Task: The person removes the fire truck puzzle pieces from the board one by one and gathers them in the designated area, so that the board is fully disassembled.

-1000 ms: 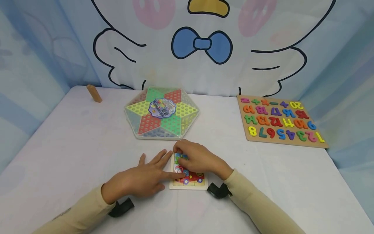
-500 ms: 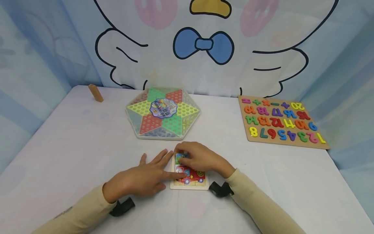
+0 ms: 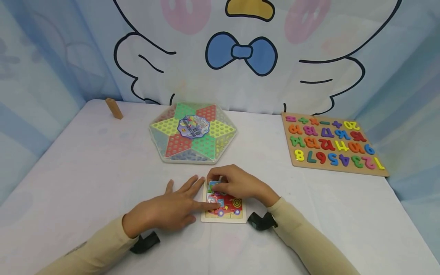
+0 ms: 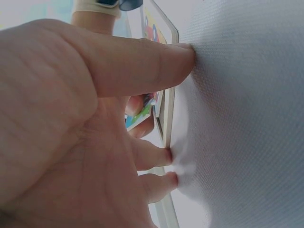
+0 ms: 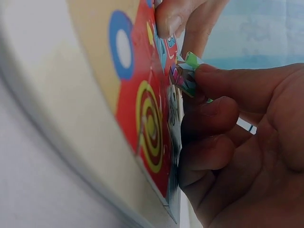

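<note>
A small jigsaw puzzle (image 3: 237,209) with a red vehicle picture lies in a pale frame on the table. My left hand (image 3: 165,212) is spread beside it, the index finger straight and pressing on the picture, other fingertips along the left edge. My right hand (image 3: 242,185) pinches a blue-and-green puzzle piece (image 5: 189,78) between thumb and fingers at the puzzle's far left corner. In the left wrist view this piece (image 4: 138,118) tilts up out of the frame. The right hand covers the puzzle's far right part in the head view.
A hexagonal Chinese checkers board (image 3: 193,147) in clear packaging lies behind the hands. A wooden number board (image 3: 338,170) with colourful numerals is at the back right. One wooden block (image 3: 114,109) stands at the back left. A printed curtain (image 3: 192,84) hangs behind the table.
The right hand's thumb has shifted slightly upward on the puzzle piece, and more of the red picture shows. The left hand stays in place. The whole head view drifts slightly.
</note>
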`<act>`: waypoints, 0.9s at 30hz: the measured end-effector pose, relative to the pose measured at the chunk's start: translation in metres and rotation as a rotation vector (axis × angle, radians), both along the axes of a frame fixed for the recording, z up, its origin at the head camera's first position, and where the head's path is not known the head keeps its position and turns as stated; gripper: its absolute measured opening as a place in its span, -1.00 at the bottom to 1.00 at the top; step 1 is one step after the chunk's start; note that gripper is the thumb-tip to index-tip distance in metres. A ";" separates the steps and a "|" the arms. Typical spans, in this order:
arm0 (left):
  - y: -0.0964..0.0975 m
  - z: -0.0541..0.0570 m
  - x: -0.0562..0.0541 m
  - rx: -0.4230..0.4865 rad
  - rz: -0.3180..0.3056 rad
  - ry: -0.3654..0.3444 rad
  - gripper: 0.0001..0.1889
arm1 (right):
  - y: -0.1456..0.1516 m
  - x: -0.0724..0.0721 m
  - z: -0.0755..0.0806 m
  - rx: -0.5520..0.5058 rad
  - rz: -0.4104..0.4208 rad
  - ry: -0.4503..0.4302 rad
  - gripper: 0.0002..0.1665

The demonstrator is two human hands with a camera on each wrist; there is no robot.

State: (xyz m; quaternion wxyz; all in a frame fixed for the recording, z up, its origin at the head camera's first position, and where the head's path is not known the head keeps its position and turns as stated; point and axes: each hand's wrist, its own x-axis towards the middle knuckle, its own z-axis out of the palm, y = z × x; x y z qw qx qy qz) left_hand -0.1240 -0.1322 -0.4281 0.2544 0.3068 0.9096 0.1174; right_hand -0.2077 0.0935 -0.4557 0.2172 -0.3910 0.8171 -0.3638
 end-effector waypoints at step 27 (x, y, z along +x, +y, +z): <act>0.001 -0.001 -0.001 -0.014 0.008 -0.010 -0.32 | 0.010 -0.003 0.013 -0.023 -0.129 -0.025 -0.91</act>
